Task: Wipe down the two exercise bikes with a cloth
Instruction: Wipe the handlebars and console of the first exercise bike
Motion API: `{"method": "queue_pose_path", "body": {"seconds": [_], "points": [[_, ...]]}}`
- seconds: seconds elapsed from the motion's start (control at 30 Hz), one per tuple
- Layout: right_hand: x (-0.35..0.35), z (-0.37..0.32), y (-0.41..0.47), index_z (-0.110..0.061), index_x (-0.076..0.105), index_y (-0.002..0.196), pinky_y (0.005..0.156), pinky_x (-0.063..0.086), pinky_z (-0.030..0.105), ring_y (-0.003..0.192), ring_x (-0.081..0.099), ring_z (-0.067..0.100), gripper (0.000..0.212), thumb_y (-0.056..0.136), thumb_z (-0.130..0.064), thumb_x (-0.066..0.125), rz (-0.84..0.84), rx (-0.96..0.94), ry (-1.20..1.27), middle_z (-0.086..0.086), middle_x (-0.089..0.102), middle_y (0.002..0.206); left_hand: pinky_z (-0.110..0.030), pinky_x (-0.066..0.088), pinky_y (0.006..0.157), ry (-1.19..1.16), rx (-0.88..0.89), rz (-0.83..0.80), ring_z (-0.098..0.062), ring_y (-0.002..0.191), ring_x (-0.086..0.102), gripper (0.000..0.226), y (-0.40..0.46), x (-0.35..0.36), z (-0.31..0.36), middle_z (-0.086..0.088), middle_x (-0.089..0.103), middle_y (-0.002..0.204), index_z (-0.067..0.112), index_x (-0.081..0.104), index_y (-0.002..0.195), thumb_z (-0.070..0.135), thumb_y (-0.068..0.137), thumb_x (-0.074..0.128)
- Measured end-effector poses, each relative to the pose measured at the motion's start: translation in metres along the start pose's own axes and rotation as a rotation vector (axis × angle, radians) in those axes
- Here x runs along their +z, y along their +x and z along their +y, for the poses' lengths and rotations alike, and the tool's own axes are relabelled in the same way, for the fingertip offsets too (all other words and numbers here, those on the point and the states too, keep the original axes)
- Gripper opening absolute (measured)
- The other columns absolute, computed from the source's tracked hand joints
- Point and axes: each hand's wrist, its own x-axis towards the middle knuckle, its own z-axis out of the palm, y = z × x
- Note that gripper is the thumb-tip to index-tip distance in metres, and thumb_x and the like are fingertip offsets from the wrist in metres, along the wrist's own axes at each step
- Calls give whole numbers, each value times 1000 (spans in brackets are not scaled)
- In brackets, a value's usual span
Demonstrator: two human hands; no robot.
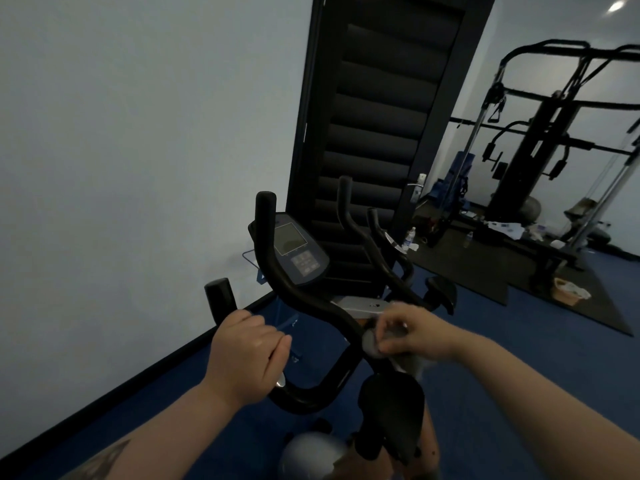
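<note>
- Cloth (381, 344): our right hand (405, 336) pinches it in curled fingers against the near bike's (388, 414) handlebar (311, 299), at the bend on the right side.
- It looks soft and limp, so we judge it best bunched in the palm and wrapped round the tube.
- Our left hand (249, 355) grips the left bar, fingers curled round it, steadying us.
- The bars look stiff and smooth; the bike is likely heavy and should stay put under pressure.
- Console (298, 251) sits just beyond the bars; go gently there.
- Second bike (391, 251) stands close behind, by the dark door (381, 116).
</note>
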Motion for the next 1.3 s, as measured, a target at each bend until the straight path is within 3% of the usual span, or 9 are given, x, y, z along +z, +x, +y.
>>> {"method": "queue_pose_path", "body": {"seconds": [0.13,0.23,0.4,0.6,0.7,0.83,1.0,1.2,1.3], "points": [[37,-21,22,-32,63,87,89,41,19,101,51,5,13,84,-24,73,375,-83,78,-9,49,106,-35,39,54,12,-5,0,-15,43,38,47,0,0,1,6,44,43,17,46,44,20,91,45],[54,-3,4,-33,62,85,87,39,14,99,50,-2,13,84,-25,73,319,-64,85,-13,48,105,-36,38,55,19,-6,-3,-15,43,38,47,0,-1,1,6,44,42,17,45,44,20,91,45],[12,13,-23,-26,65,81,83,49,22,90,60,6,13,88,-16,69,-95,111,225,-2,62,98,-34,39,53,10,9,3,-16,42,38,46,0,-1,1,5,45,42,16,45,44,19,90,45],[28,-8,36,-19,67,93,72,48,25,95,61,17,3,92,-19,64,518,264,245,-2,62,99,-33,35,53,0,21,11,-15,42,35,47,0,0,-1,5,43,42,17,44,44,18,91,44],[59,-9,46,-22,71,102,86,50,35,101,60,19,15,95,-26,58,500,359,-40,-5,53,113,-33,34,55,15,19,2,-15,43,36,47,-1,1,-1,5,43,42,17,44,45,19,91,45],[27,1,36,-24,70,86,75,47,27,93,61,14,8,90,-22,64,291,441,73,-6,65,94,-33,34,55,9,17,7,-15,43,36,47,-2,2,-2,5,43,42,18,43,45,20,92,43],[26,2,41,-24,70,94,74,50,32,88,59,18,10,93,-24,60,605,431,20,3,60,108,-33,34,55,-1,27,22,-16,43,36,47,-2,4,-3,4,43,43,16,44,44,19,91,44],[47,-19,34,-23,66,114,82,46,33,105,56,25,25,100,-33,47,420,414,-201,4,48,125,-35,34,53,-10,31,33,-17,43,36,47,-1,4,-3,4,43,43,16,44,44,18,91,45],[42,-33,13,-26,66,102,68,43,29,88,54,17,17,96,-35,53,597,344,-139,-1,50,113,-35,34,54,0,33,42,-17,43,37,48,-2,5,-4,4,44,43,16,45,44,18,92,44]]}}
